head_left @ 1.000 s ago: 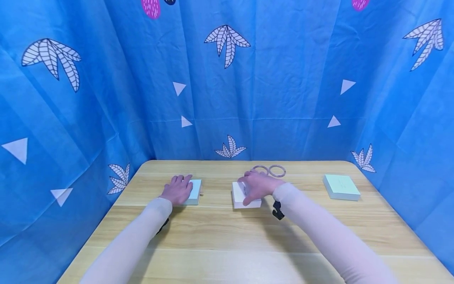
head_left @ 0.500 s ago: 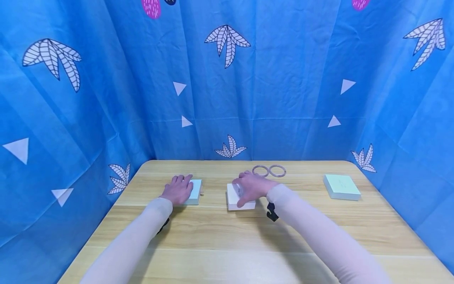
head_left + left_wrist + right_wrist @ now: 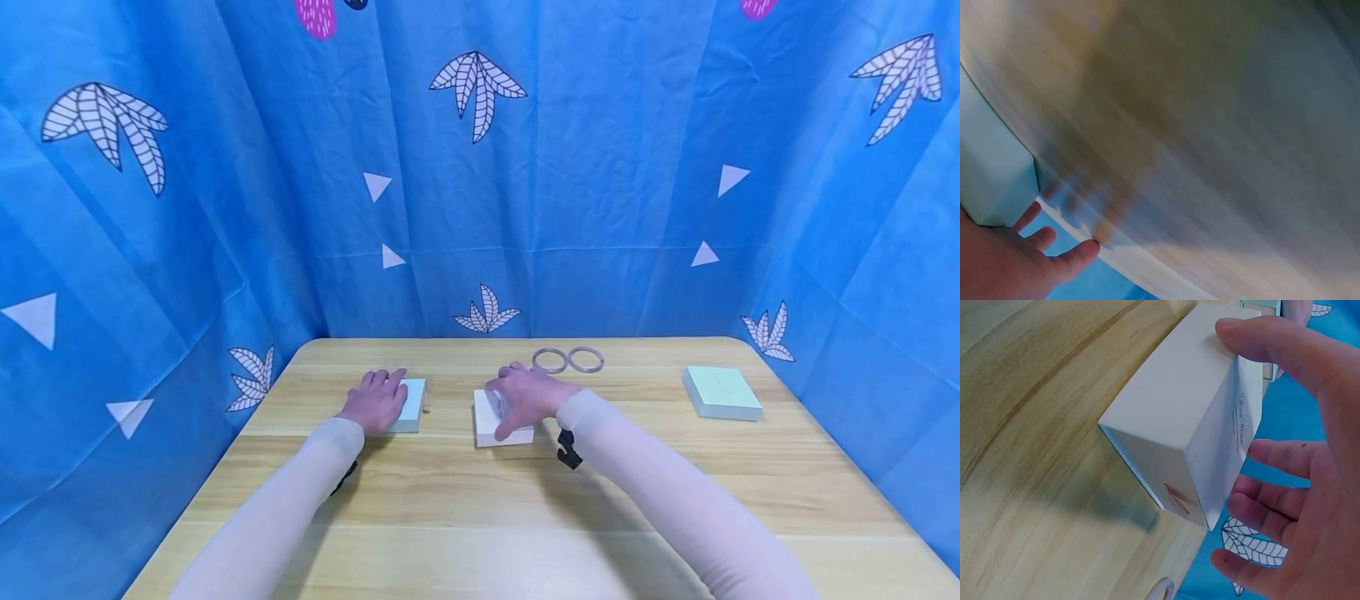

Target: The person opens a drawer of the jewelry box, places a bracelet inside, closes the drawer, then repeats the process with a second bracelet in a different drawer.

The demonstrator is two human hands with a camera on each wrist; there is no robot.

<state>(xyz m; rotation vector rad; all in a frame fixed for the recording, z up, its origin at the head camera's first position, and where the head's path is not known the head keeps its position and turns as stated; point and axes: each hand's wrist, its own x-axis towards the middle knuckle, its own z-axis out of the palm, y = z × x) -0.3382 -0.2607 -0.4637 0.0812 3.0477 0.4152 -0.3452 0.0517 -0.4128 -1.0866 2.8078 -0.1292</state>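
My right hand holds a white gift box at mid-table, thumb on its near side and fingers towards its far side. In the right wrist view, the box shows dark script lettering on one face and a small pinkish ribbon tab on another. To the left, my left hand rests on a pale blue box, its visible fingers fairly straight. The left wrist view shows that box against the hand; the thumb is hidden. A gap separates the two boxes.
Two thin rings lie side by side behind my right hand. A pale green box sits at the table's right. Blue patterned curtain surrounds the back and sides of the wooden table.
My right hand has moved left with the white box, bringing it closer to the pale blue box. My left hand and the pale blue box have stayed in place.
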